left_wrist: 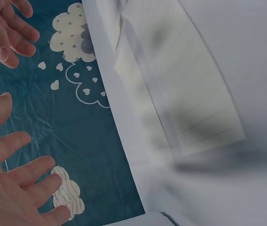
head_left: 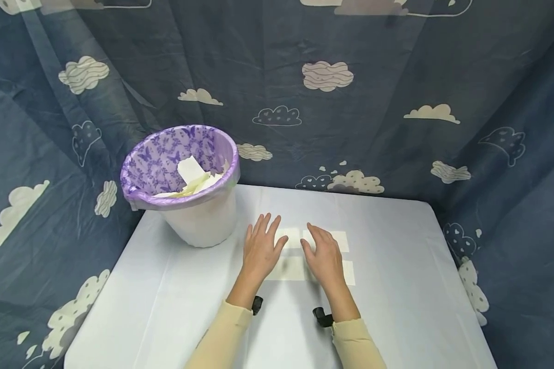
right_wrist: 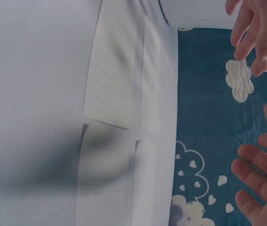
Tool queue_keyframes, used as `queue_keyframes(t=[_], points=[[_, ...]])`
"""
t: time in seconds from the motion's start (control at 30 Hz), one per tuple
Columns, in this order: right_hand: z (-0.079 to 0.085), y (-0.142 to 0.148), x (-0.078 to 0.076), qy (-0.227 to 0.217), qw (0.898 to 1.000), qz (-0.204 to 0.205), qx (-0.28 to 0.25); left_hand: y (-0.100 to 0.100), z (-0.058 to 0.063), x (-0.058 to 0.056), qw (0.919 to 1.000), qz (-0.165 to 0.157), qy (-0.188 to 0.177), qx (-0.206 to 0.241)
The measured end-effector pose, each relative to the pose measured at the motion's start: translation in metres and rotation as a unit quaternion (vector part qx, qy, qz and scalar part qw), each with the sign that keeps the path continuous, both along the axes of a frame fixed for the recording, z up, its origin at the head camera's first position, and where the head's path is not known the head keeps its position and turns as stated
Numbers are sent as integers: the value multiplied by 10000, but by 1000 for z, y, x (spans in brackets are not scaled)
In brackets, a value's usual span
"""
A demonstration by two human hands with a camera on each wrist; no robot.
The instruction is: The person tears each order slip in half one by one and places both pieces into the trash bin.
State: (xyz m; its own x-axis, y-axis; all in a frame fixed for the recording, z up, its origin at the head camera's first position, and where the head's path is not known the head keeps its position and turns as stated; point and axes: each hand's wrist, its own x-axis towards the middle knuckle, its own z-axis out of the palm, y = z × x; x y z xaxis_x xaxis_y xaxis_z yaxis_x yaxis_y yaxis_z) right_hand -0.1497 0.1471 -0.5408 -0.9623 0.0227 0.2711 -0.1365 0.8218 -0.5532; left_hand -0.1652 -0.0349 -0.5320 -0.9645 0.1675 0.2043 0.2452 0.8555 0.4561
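Observation:
Several pale cream paper slips (head_left: pixel 283 269) lie flat on the white table, in two rows one behind the other. My left hand (head_left: pixel 260 248) hovers over the left end of the rows, its fingers spread and holding nothing. Over the right end is my right hand (head_left: pixel 325 256), fingers loosely extended, also holding nothing. Both hands partly cover the slips in the head view. Faint lines cross a slip (left_wrist: pixel 190 80) in the left wrist view. In the right wrist view the slips (right_wrist: pixel 112 70) lie nearly end to end, with hand shadows on them.
A white bin (head_left: pixel 203 220) with a purple butterfly-patterned liner (head_left: pixel 161 159) stands at the table's back left. Crumpled and flat papers (head_left: pixel 191 171) lie inside it. A dark blue cloud-print curtain (head_left: pixel 277 66) hangs behind and beside the white table (head_left: pixel 411 287).

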Motion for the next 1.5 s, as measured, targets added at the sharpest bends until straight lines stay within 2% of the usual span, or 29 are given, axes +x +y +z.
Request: queue_keyframes(t=[0.1, 0.43, 0.57, 0.77, 1.07, 1.5], points=[[-1, -2, 2, 118, 9999, 88, -59, -2, -3, 1, 10000, -32, 60, -64], [-13, -9, 10, 26, 9997, 241, -30, -8, -14, 10, 9990, -185, 273, -313], [-18, -12, 12, 42, 9992, 397, 11, -8, -20, 15, 9990, -242, 279, -251], [-22, -18, 16, -108, 9985, 534, 78, -8, -26, 19, 9995, -298, 74, -6], [-36, -23, 20, -411, 9968, 653, 202, -7, -40, 22, 9979, -282, -432, 402], [-51, -29, 21, -761, 9934, 784, 337, -3, -55, 24, 9963, -239, -777, 281]])
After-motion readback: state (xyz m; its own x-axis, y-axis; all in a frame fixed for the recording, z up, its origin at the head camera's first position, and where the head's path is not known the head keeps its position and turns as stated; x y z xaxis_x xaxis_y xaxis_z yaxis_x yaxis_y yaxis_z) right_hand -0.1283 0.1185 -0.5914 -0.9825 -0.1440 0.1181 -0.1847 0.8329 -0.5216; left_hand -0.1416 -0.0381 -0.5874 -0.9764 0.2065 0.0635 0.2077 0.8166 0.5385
